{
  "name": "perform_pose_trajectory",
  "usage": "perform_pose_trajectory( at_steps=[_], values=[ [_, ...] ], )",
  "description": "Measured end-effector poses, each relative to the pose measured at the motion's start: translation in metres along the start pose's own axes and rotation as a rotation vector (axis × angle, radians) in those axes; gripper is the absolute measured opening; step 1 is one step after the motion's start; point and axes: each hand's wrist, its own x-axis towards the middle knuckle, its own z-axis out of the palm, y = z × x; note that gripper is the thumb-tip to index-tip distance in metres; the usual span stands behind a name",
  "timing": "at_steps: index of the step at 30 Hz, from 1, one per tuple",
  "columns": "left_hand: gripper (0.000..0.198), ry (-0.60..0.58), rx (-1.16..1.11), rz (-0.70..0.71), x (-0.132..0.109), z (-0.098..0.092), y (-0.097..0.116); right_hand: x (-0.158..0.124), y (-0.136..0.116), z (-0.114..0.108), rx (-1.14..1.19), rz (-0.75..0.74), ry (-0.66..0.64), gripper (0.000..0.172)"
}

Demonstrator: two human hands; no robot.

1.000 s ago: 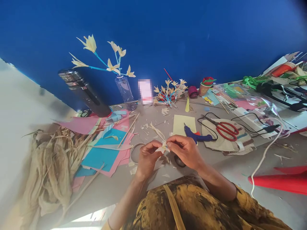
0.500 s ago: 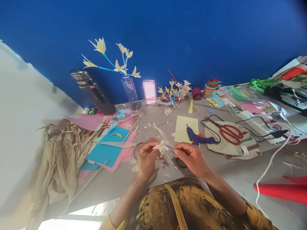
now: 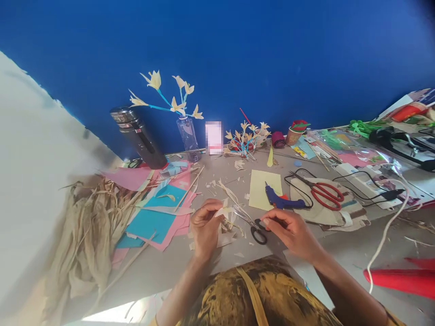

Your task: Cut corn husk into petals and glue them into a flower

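Note:
My left hand [image 3: 206, 228] is closed, with thumb and fingers pinching a small cream flower [image 3: 225, 211] made of pale dried strips. To its right, my right hand [image 3: 288, 231] has its thumb and fingertips pressed together; anything between them is too small to make out. Close by those fingertips lie black-handled scissors [image 3: 259, 236], partly covered by scraps; I cannot tell whether the hand touches them. Pale strips [image 3: 231, 194] lie on the table just beyond the flower. A blue glue gun [image 3: 282, 198] rests partly on a yellow paper sheet [image 3: 257, 181] behind my right hand.
Red-handled scissors [image 3: 326, 195] lie on a folded cloth [image 3: 306, 216] at right, near a power strip [image 3: 362, 179]. Blue paper [image 3: 152, 222] and dried husks [image 3: 84, 231] cover the left. A dark flask [image 3: 144, 140] and a bottle vase [image 3: 188, 140] of flowers stand behind.
My right hand has moved right, away from the flower, towards the black scissor handles. My left hand still holds the flower, which has turned. The view has shifted slightly.

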Motion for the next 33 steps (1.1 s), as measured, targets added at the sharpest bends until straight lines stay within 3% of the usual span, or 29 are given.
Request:
perform_pose_trajectory(
  at_steps=[7,12,15,22,26,33],
  values=[
    [0.015,0.064,-0.325,-0.276,0.004,-0.008,0.01,0.013,-0.021,-0.054,-0.397,-0.026,-0.17,0.026],
    [0.024,0.083,-0.361,-0.332,0.005,-0.014,0.022,0.066,-0.04,-0.077,-0.628,-0.052,-0.17,0.022],
    [0.026,0.088,-0.368,-0.365,0.007,-0.015,0.023,0.116,-0.042,-0.071,-0.859,-0.072,-0.175,0.019],
    [0.031,0.183,-0.362,-0.508,0.015,-0.018,0.018,0.218,-0.028,-0.033,-1.027,-0.023,-0.168,0.02],
    [0.027,0.195,-0.342,-0.556,0.014,-0.024,0.014,0.239,-0.015,-0.018,-1.061,-0.028,-0.245,0.02],
    [0.03,0.219,-0.382,-0.598,0.014,-0.018,0.011,0.244,0.009,-0.006,-0.964,-0.07,-0.331,0.019]
  ],
)
